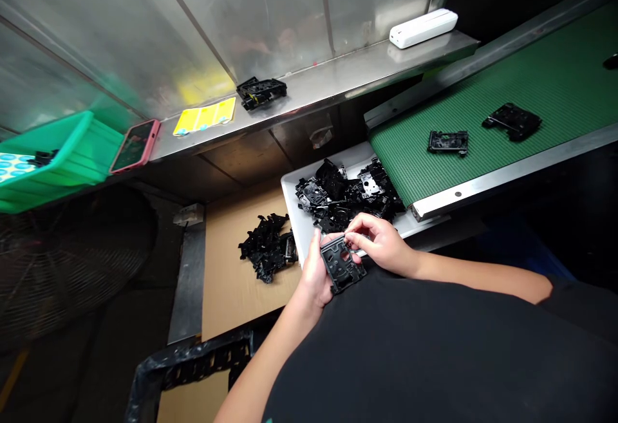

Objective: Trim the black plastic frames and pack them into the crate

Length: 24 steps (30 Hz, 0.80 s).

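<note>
A black plastic part [342, 267] with round openings is tilted in front of my body, near the edge of a white tray [292, 210]. My left hand [316, 273] holds it from the left side and beneath, thumb along its edge. At its upper right corner, my right hand [374, 241] has thumb and index finger pinched together; whatever is between them is too small to make out. Many similar black parts [333, 181] lie heaped in the tray. Another pile of black pieces [264, 246] sits on the brown board left of the tray.
A green conveyor belt [545, 82] at the right carries black parts [448, 142]. Along the metal ledge [323, 85] are a white device [423, 28], black parts, a yellow sheet [205, 116] and a pink-edged phone [136, 146]. A green bin [72, 159] stands far left, above a fan [62, 262].
</note>
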Motion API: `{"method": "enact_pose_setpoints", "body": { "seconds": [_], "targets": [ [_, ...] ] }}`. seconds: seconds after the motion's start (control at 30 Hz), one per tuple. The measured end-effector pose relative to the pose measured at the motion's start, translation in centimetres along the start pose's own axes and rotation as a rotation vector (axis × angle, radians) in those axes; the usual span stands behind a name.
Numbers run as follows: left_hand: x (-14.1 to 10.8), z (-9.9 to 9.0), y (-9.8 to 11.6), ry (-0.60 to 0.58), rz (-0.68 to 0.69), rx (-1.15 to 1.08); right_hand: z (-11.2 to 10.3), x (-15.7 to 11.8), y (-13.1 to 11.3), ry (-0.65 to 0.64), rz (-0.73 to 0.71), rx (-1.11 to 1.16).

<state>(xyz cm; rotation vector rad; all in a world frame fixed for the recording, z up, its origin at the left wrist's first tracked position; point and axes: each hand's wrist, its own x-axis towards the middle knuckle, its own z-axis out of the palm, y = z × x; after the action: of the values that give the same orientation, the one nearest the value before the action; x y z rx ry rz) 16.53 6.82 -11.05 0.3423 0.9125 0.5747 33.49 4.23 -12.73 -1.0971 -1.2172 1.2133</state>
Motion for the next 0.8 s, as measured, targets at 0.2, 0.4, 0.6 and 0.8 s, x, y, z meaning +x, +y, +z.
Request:
{"method": "enact_pose_setpoints", "body": {
  "seconds": [0.2, 0.4, 0.6, 0.8],
  "targets": [
    [0.18, -0.07, -0.08, 0.007, 0.002, -0.003, 0.02, 0.06, -0.06, -0.012, 0.017, 0.006],
    [0.04, 0.03, -0.01, -0.003, 0.007, 0.000, -0.03, 0.16, 0.06, -0.004, -0.004, -0.013],
    [0.22, 0.05, -0.09, -0.008, 0.032, 0.003, -0.04, 0.28, -0.25, -0.009, -0.065, -0.102],
    [0.85, -0.32, -0.62, 0.021, 0.122, 0.040, -0.11, 0.52, -0.67, -0.102, -0.345, -0.435]
  ]
}}
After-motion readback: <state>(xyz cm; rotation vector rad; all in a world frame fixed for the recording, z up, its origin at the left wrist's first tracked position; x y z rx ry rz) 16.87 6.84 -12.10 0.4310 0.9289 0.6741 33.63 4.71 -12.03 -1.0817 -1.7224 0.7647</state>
